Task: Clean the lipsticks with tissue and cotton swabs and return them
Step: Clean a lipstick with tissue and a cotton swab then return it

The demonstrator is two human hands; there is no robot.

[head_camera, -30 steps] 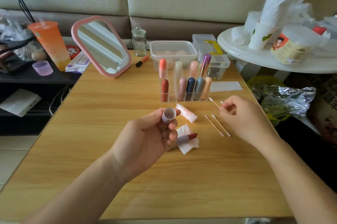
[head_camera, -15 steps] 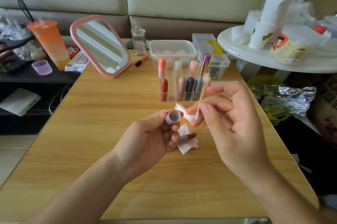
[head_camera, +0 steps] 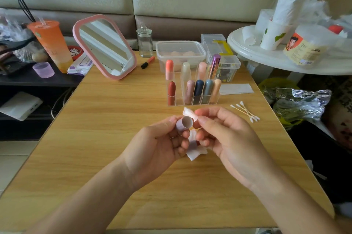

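My left hand [head_camera: 158,144] grips a mauve lipstick cap [head_camera: 183,123], its open end turned up towards me. My right hand [head_camera: 226,138] pinches thumb and forefinger right at the cap's rim; the cotton swab it picked up is hidden between the fingers. Under both hands the open lipstick [head_camera: 193,145] lies on a white tissue [head_camera: 197,153]. A rolled, stained tissue [head_camera: 188,113] lies just behind the cap. Several spare cotton swabs [head_camera: 245,112] lie to the right. The clear organizer [head_camera: 192,98] holds several capped lipsticks.
A pink-framed mirror [head_camera: 104,47], a glass jar [head_camera: 144,43], an orange marker [head_camera: 148,62] and clear plastic boxes [head_camera: 181,51] stand at the back of the wooden table [head_camera: 114,119]. A white side table [head_camera: 266,56] with cups stands to the right.
My right hand took a cotton swab from the table, raised it, then brought its pinched fingers down to the rim of the cap. My left hand kept the cap almost still.
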